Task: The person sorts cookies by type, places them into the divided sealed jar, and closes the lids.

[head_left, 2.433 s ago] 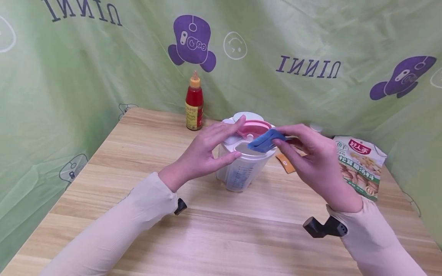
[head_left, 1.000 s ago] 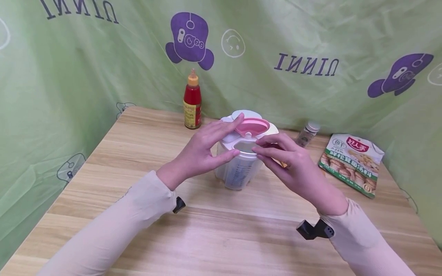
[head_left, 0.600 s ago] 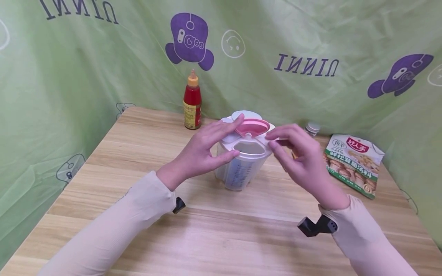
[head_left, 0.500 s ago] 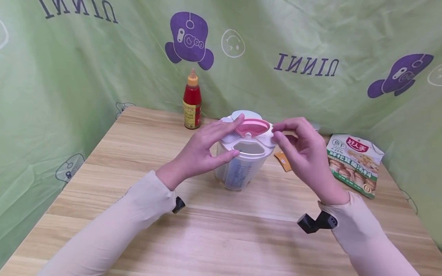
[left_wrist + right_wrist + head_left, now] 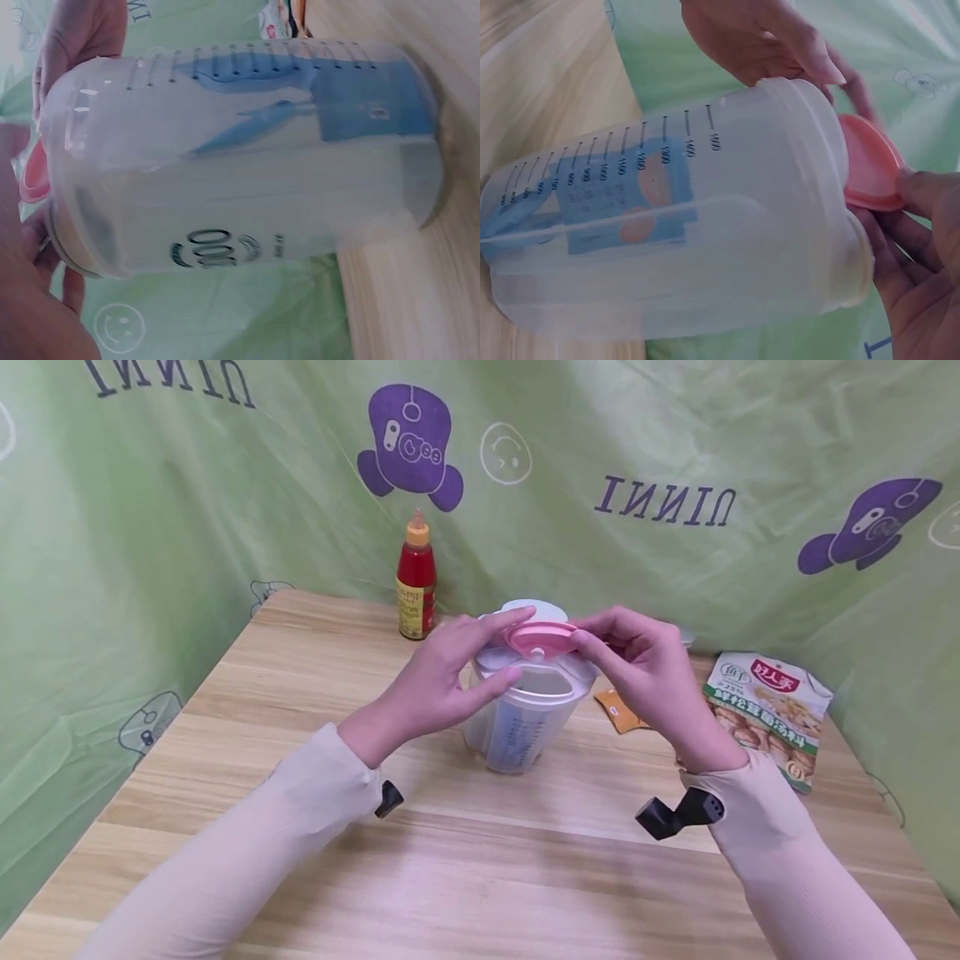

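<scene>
A translucent plastic storage canister (image 5: 517, 731) with a measuring scale stands on the wooden table. Its pink flip cap (image 5: 542, 641) is raised, leaving the front opening uncovered. My right hand (image 5: 645, 664) pinches the cap's edge between thumb and fingers. On the left of the canister's top, my left hand (image 5: 442, 681) rests with extended fingers, its thumb near the front rim. Through the wall in the right wrist view, blue sachets (image 5: 592, 202) show inside the canister.
A red sauce bottle (image 5: 416, 585) with a yellow cap stands at the back. Right of the canister lie an orange sachet (image 5: 618, 712) and a mushroom-printed pouch (image 5: 772, 702). A capped jar is mostly hidden behind my right hand. A green curtain (image 5: 600, 427) hangs behind the table.
The blue sachet formerly in my right hand has gone into the canister. That hand has moved from the opening to the pink cap, now tilted slightly forward. My left hand has barely moved.
</scene>
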Action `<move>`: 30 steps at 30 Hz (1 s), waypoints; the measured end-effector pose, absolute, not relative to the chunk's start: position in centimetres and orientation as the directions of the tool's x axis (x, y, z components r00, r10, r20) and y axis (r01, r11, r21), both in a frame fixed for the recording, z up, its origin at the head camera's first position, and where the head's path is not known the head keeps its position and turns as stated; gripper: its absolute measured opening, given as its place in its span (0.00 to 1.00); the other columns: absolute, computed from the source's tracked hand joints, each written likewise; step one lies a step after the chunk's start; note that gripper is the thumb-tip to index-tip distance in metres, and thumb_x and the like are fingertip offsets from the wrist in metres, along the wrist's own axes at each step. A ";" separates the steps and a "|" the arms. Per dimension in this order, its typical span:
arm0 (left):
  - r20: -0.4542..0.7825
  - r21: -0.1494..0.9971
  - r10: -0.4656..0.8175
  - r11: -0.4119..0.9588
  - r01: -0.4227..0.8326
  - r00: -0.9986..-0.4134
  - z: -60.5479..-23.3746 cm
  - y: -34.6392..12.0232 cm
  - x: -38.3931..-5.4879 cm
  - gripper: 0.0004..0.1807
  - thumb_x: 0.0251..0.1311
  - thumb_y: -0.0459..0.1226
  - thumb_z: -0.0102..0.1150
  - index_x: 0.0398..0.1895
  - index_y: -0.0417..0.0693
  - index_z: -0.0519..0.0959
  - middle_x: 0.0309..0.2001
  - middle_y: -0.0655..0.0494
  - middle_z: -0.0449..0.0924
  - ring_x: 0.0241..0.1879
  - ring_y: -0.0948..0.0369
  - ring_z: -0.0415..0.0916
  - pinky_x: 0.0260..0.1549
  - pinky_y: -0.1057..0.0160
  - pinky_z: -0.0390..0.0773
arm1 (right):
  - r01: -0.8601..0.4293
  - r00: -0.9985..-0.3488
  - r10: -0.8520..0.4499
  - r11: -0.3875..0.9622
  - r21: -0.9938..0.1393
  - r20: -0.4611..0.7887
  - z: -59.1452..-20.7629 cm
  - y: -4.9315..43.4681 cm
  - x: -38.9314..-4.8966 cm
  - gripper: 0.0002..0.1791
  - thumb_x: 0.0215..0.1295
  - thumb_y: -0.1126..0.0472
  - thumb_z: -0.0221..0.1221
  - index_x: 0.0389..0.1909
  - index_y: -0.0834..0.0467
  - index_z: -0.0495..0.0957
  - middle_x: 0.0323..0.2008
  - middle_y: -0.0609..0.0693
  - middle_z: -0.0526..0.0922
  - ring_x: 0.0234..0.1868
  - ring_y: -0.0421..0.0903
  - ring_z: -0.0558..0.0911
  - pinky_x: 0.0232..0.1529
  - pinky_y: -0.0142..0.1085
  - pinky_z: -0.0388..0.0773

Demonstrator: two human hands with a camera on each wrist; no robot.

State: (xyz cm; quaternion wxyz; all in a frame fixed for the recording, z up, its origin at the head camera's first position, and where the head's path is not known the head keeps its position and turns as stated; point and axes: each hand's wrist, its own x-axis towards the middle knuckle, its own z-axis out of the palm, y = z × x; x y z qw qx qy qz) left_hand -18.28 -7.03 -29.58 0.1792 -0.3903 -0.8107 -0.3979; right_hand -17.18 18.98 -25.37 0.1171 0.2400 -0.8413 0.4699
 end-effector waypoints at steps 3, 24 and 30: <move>0.584 0.506 0.476 0.419 0.754 -0.657 -29.0 -6.8 -18.1 0.22 0.74 0.44 0.60 0.69 0.52 0.78 0.54 0.57 0.89 0.49 0.58 0.77 0.54 0.54 0.74 | -0.502 -0.863 -0.315 0.435 -0.747 0.396 -25.1 19.2 -17.2 0.09 0.71 0.63 0.66 0.47 0.62 0.87 0.37 0.39 0.90 0.28 0.39 0.82 0.28 0.26 0.79; 0.379 0.570 0.599 0.450 0.688 -0.705 -27.3 -7.7 -17.9 0.21 0.70 0.44 0.66 0.64 0.56 0.83 0.60 0.56 0.87 0.72 0.54 0.75 0.71 0.46 0.75 | -0.634 -0.746 -0.526 0.369 -0.680 0.409 -25.5 21.1 -16.1 0.13 0.61 0.77 0.69 0.44 0.62 0.91 0.48 0.50 0.93 0.49 0.34 0.89 0.43 0.24 0.85; 0.378 0.527 0.642 0.444 0.725 -0.668 -27.4 -8.1 -18.2 0.22 0.68 0.44 0.68 0.65 0.55 0.83 0.60 0.57 0.87 0.74 0.54 0.73 0.75 0.45 0.71 | -0.708 -0.684 -0.563 0.359 -0.609 0.463 -25.9 20.8 -15.8 0.15 0.56 0.80 0.70 0.42 0.61 0.91 0.47 0.58 0.92 0.51 0.30 0.87 0.48 0.21 0.83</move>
